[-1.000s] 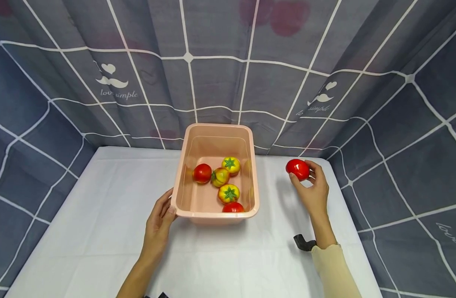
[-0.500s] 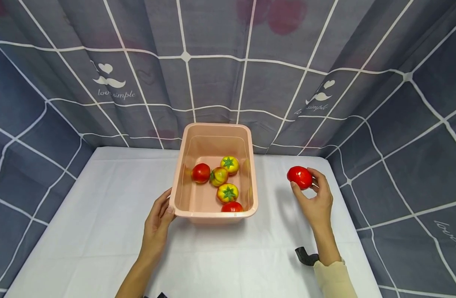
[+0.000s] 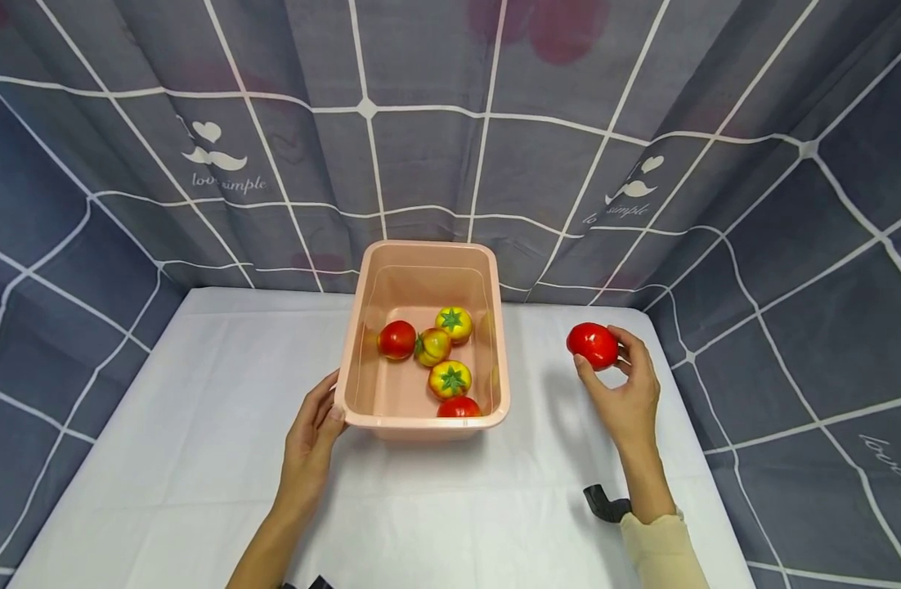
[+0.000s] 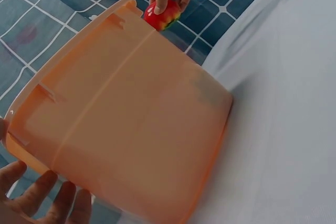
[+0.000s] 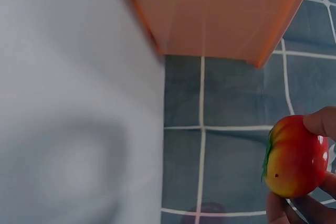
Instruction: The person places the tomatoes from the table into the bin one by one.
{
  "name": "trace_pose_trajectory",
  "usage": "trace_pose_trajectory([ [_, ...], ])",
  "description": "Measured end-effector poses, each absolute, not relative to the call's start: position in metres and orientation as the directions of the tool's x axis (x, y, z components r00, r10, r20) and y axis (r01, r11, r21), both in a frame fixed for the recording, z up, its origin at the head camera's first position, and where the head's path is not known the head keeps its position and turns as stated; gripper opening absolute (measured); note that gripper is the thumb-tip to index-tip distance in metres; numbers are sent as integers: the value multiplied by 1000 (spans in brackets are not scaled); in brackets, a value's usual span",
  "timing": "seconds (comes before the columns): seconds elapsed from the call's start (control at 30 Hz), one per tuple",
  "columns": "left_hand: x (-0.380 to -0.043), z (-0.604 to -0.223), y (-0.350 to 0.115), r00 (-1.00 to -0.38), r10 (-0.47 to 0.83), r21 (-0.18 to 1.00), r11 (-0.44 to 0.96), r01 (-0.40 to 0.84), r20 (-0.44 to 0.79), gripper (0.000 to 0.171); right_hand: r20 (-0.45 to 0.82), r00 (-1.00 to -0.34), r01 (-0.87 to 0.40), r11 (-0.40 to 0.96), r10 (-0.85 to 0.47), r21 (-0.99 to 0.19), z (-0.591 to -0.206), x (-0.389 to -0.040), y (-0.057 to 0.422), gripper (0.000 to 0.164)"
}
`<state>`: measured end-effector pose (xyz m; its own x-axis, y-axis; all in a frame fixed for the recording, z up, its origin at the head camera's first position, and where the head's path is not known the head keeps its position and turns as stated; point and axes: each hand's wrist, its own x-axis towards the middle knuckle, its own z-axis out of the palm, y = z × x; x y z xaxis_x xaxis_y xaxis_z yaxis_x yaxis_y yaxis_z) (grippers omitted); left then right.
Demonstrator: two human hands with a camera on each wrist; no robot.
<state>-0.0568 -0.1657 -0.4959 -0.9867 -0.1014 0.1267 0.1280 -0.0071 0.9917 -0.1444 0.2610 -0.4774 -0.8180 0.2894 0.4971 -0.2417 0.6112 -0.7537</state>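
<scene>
A pink plastic bin [image 3: 373, 393] stands mid-table with several red and yellow-green tomatoes in it, among them a red tomato [image 3: 396, 340] at its left side and a yellow one [image 3: 450, 380] nearer the front. My left hand [image 3: 309, 446] grips the bin's front left corner, thumb at the rim; its fingers [image 4: 62, 200] show against the bin wall in the left wrist view. To the right of the bin, my right hand [image 3: 627, 388] pinches a red tomato [image 3: 593, 345] above the table. In the right wrist view that tomato [image 5: 296, 158] shows a yellowish base and green leaves.
A white cloth [image 3: 222, 393] covers the table. Grey-blue checked curtains [image 3: 436, 155] with white lines enclose the back and both sides, close behind the bin. A black strap piece [image 3: 605, 503] sticks out at my right wrist.
My right hand has drawn slightly back toward me with the tomato, mostly in the first half second. My left hand and the bin have stayed in place.
</scene>
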Motion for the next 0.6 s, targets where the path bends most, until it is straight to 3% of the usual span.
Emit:
trace_pose_trajectory([
  [0.6, -56, -497, -167, -985, -93, 989, -11, 145, 143, 50, 567, -809, -371, 615, 154, -696, -452, -142, 217, 66],
])
